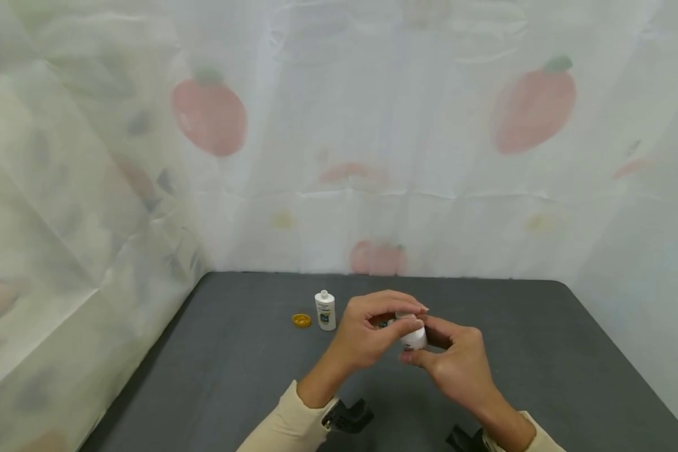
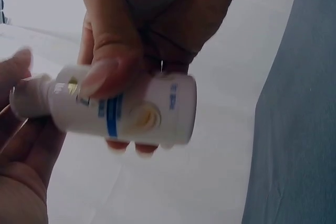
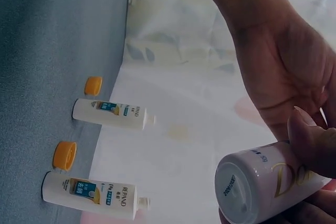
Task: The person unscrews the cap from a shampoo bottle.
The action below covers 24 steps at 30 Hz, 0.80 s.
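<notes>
A small white bottle with gold lettering is held tilted above the table between both hands. My right hand grips its body, with the thumb across the label in the left wrist view. At the other end, the fingers of my left hand pinch the white cap. Whether the cap is loose cannot be told. The bottle's round base faces the right wrist camera. Part of the cap is hidden behind the left fingers.
Two white bottles stand on the grey table, their necks bare. Beside each lies an orange cap. In the head view my left hand mostly covers one pair. A printed curtain hangs behind the table.
</notes>
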Motion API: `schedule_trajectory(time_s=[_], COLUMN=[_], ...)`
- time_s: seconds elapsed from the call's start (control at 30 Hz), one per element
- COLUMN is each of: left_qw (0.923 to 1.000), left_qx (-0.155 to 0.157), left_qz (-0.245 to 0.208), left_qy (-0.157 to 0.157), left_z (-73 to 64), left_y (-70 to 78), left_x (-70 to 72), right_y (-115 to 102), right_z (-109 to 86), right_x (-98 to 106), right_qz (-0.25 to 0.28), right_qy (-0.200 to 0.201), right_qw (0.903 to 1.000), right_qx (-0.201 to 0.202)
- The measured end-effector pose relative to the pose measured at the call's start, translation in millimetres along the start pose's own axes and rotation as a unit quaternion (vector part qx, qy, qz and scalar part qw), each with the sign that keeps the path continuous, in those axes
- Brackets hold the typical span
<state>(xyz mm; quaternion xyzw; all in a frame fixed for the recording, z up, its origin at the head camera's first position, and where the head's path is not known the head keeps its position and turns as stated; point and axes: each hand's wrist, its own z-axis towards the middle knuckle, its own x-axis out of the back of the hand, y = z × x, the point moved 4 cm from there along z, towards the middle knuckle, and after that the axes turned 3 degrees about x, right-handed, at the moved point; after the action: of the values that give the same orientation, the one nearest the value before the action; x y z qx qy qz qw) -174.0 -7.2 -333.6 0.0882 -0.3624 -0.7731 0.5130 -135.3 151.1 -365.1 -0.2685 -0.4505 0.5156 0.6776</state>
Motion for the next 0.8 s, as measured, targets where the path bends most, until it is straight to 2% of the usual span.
schedule_trajectory(time_s=[0.2,0.33,0.43,0.53,0.7,0.8], left_qw=[0.9985,0.9985,0.9982,0.9988,1.0,0.9999], left_qx=[0.026,0.051,0.058,0.043,-0.004,-0.01], left_qz=[-0.035,-0.017,-0.01,-0.014,-0.003,0.006], left_qy=[-0.034,-0.009,0.013,0.019,0.006,0.003], left_z=[-6.5,-7.3,-6.0,-3.4,1.7,1.4], left_y=[-1.9,-5.0,-5.8,-4.9,-1.3,-0.3], left_x=[4.0,6.5,6.2,4.7,2.1,3.0], right_y=[4.3,5.1,3.9,2.9,2.2,2.4], right_z=[1.4,1.2,0.1,-0.8,-0.2,0.3], right_x=[2.4,3.0,3.0,2.5,1.7,1.4], right_qz=[-0.004,0.0,-0.002,-0.001,-0.005,-0.005], right_qy=[-0.001,0.002,0.002,0.002,0.0,-0.001], right_qw=[0.9993,0.9991,0.9996,0.9997,0.9997,0.9996], right_qx=[-0.036,-0.043,-0.028,-0.022,-0.025,-0.027])
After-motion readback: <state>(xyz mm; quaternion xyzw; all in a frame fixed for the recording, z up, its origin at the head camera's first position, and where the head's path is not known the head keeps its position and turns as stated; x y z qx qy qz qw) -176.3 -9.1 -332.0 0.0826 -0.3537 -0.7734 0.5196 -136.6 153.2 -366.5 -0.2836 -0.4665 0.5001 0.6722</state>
